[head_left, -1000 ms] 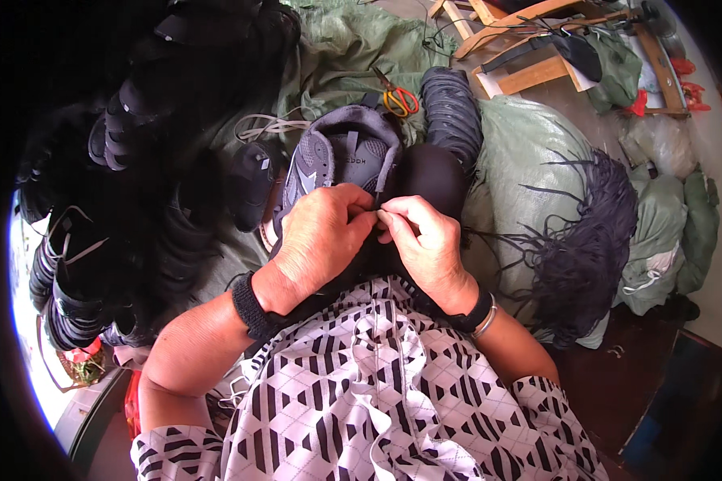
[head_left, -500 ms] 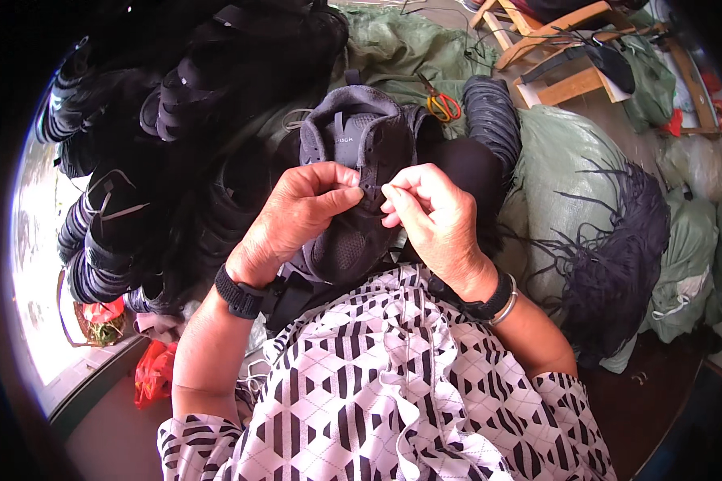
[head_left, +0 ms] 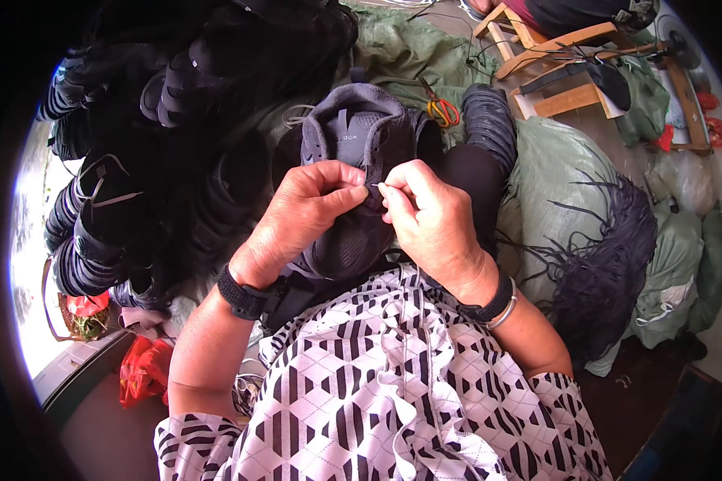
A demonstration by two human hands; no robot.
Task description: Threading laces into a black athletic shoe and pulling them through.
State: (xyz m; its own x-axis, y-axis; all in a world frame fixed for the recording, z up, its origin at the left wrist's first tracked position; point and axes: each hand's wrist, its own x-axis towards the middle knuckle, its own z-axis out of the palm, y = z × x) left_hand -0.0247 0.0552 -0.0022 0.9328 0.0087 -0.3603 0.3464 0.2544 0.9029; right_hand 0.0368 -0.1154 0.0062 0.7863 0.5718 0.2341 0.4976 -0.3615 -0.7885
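- One dark shoe (head_left: 349, 148) is seen at the centre of the frame, its opening turned toward the upper edge.
- Thumb and forefinger of the left hand (head_left: 297, 200) are held close together at the shoe's lacing edge; whether anything is gripped cannot be told.
- Just beside it, a thin pale tip (head_left: 378, 185) is pinched by the right hand (head_left: 429, 212).
- Scissors (head_left: 443, 113) are seen against green cloth (head_left: 421, 48), upper centre-right.
- Dark laces (head_left: 610, 272) are heaped on a pale green sack (head_left: 553, 176) at right.

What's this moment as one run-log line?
left hand: at dark shoe | right hand: pinched over it, contents unclear | nearby: scissors, dark strands
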